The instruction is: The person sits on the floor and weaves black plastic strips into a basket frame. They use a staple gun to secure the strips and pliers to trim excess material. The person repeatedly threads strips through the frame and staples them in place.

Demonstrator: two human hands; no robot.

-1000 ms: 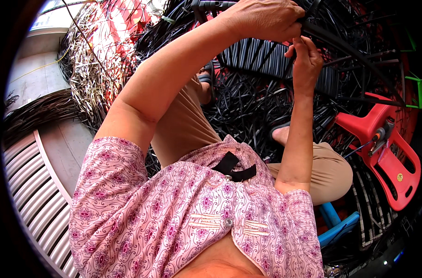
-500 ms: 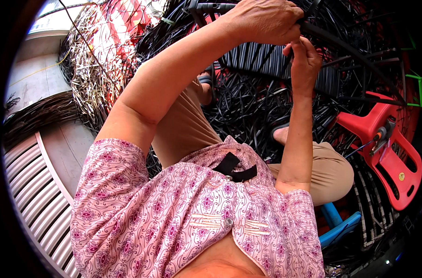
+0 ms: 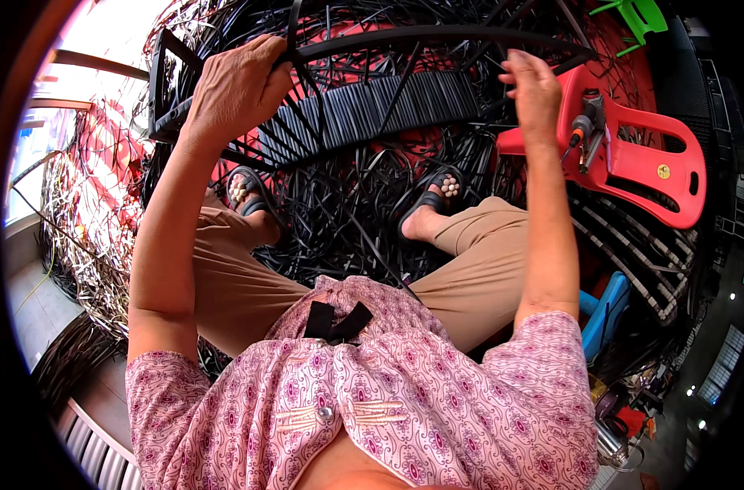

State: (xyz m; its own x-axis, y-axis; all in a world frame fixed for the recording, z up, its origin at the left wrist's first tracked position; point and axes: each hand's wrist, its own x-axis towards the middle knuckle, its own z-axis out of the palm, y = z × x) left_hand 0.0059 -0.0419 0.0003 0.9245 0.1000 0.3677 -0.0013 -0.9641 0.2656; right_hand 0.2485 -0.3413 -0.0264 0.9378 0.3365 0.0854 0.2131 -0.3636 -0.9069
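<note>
In front of me stands a black frame (image 3: 421,34), like that of a piece of furniture, with a panel of closely wound black strips (image 3: 380,110). My left hand (image 3: 239,91) is closed at the frame's left part, its fingertips around a black strip (image 3: 293,28) that rises beside the top bar. What lies inside the palm is hidden. My right hand (image 3: 537,96) is at the right, just below the top bar. Its fingers are loosely bent and apart, and I see nothing held in them.
Loose black strips (image 3: 339,208) cover the floor around my sandalled feet. A red plastic chair (image 3: 645,159) at the right carries a drill-like power tool (image 3: 586,131). Beyond it is a green chair (image 3: 640,18); nearer is a blue plastic seat (image 3: 607,314). A slatted bench (image 3: 94,445) is at lower left.
My hands were close together at the upper right; now they are wide apart, the left one farther left. The view has shifted, showing more of the frame and both feet.
</note>
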